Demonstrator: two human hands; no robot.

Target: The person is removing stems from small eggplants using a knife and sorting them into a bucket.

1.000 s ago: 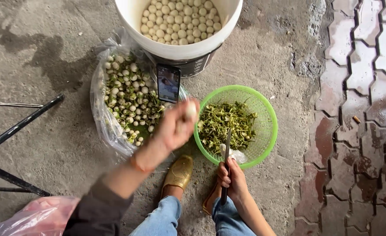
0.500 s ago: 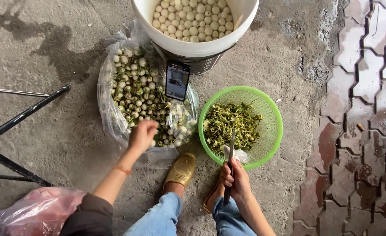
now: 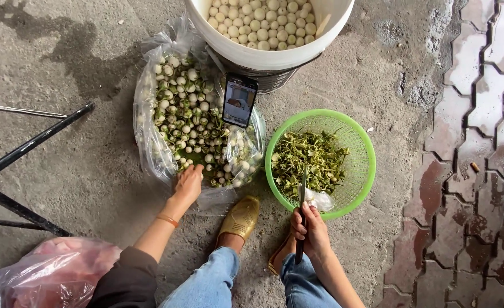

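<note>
Your left hand (image 3: 188,183) reaching into the clear plastic bag (image 3: 149,142) of small green-capped eggplants (image 3: 186,122), fingers on them at its near edge, grasp unclear, your right hand (image 3: 309,228) clenched around a knife (image 3: 302,197), blade over the green basket (image 3: 360,148) of trimmed stems (image 3: 315,159)

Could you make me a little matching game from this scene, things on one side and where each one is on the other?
Things:
1. knife
2. phone
3. green stems
4. peeled white balls

Places:
A. in the white bucket
B. in the right hand
C. in the green basket
D. propped against the bucket

Pairs: 1-B, 2-D, 3-C, 4-A
</note>
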